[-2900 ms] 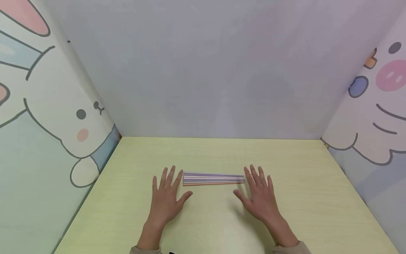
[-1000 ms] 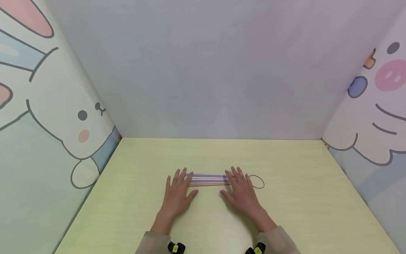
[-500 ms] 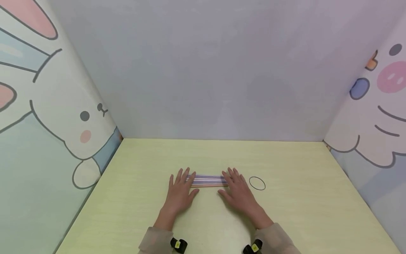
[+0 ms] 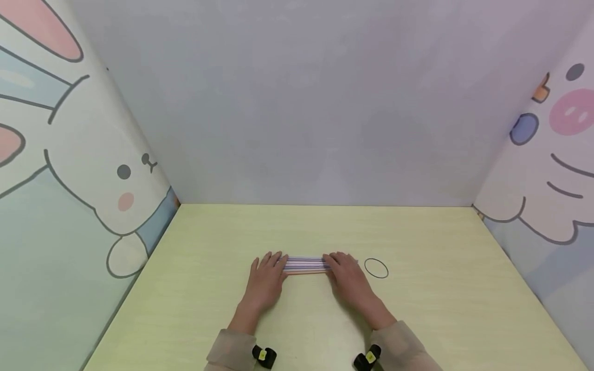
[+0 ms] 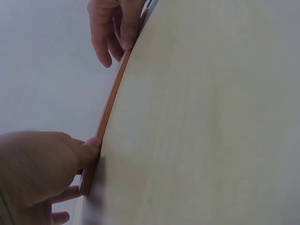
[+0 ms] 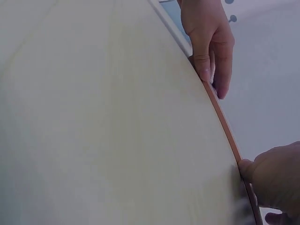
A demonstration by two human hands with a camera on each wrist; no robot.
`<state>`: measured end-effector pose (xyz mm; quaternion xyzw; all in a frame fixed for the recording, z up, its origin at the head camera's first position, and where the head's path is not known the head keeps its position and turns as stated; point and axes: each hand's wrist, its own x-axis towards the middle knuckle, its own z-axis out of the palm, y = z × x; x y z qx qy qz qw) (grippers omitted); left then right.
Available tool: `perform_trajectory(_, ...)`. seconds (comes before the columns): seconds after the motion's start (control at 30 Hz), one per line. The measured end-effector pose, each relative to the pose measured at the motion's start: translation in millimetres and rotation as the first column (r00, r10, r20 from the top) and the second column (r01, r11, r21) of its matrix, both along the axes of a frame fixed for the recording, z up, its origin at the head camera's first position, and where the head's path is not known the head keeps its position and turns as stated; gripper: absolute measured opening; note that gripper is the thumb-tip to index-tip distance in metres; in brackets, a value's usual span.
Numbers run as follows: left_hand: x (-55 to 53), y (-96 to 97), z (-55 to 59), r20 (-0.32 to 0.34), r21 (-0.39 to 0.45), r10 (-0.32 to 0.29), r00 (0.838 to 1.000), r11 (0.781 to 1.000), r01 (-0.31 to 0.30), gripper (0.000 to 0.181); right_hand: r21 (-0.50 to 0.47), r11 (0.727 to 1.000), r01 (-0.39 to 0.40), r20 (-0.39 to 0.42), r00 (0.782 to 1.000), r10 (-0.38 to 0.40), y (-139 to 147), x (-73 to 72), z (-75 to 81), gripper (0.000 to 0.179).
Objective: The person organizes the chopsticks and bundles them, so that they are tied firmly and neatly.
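Several slim pencils (image 4: 303, 265) lie side by side across the table, purple and pale on top with an orange-brown one (image 5: 112, 96) along the near edge. My left hand (image 4: 265, 282) grips the left end of the row, its thumb against the near pencil and its fingers over the far side. Toward the other end, my right hand (image 4: 351, 281) holds the row the same way; a small tip shows beyond its fingers. In the right wrist view the near pencil (image 6: 222, 119) runs between both hands. A thin black rubber band (image 4: 376, 268) lies just right of the right hand.
The pale yellow wooden table (image 4: 297, 330) meets a grey back wall (image 4: 320, 113). Side walls carry a cartoon rabbit (image 4: 93, 154) at left and a pig (image 4: 566, 134) at right. Black straps (image 4: 264, 356) with yellow marks sit by the sleeves.
Both hands came inward along the pencils; their spread fingers and thumbs have now closed onto the row. The rubber band appeared at the right hand's outer side and now lies apart from it.
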<state>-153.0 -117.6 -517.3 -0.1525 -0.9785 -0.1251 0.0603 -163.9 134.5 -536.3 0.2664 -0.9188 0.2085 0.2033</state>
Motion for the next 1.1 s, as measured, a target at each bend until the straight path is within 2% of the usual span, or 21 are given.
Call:
perform_trajectory(0.1,-1.0,0.3,-1.0,-0.051,0.010,-0.006,0.999,1.000,0.006,0.044,-0.008,1.000,-0.001,-0.051,0.999,0.000,0,-2.2,-0.6,0.043)
perform_trajectory(0.23,-1.7,1.1,-2.1,-0.073,0.018,0.001,0.997,1.000,0.000,0.050,-0.012,1.000,-0.010,-0.066,0.998,0.010,0,-3.1,2.8,0.043)
perform_trajectory(0.33,-1.7,2.4,-0.8,-0.058,0.022,0.004,0.998,1.000,-0.003,0.054,-0.001,1.000,-0.005,-0.036,0.999,0.005,1,-2.6,7.2,0.042)
perform_trajectory(0.5,-0.3,4.0,-0.4,-0.039,0.020,-0.026,0.999,0.999,0.026,0.047,0.043,0.999,0.013,0.004,1.000,-0.013,1,-3.9,9.6,0.041)
perform_trajectory(0.7,-1.7,6.1,0.7,-0.081,-0.004,-0.031,0.996,1.000,0.031,0.044,0.051,0.999,0.014,0.067,0.998,-0.017,1,-5.2,13.2,0.032)
perform_trajectory(0.8,-2.6,7.4,0.4,-0.088,0.011,-0.024,0.996,1.000,0.025,0.045,0.053,0.999,0.011,0.100,0.995,-0.016,0,-4.8,14.2,0.026)
perform_trajectory(0.97,-2.6,8.1,-1.6,-0.097,0.057,-0.042,0.994,0.997,0.048,0.041,0.063,0.998,-0.003,0.098,0.995,-0.003,0,-5.5,14.7,0.021)
perform_trajectory(1.1,-3.2,8.0,-2.2,-0.134,0.060,-0.065,0.989,0.995,0.074,0.037,0.069,0.998,-0.007,0.100,0.995,0.000,0,-5.4,15.4,0.020)
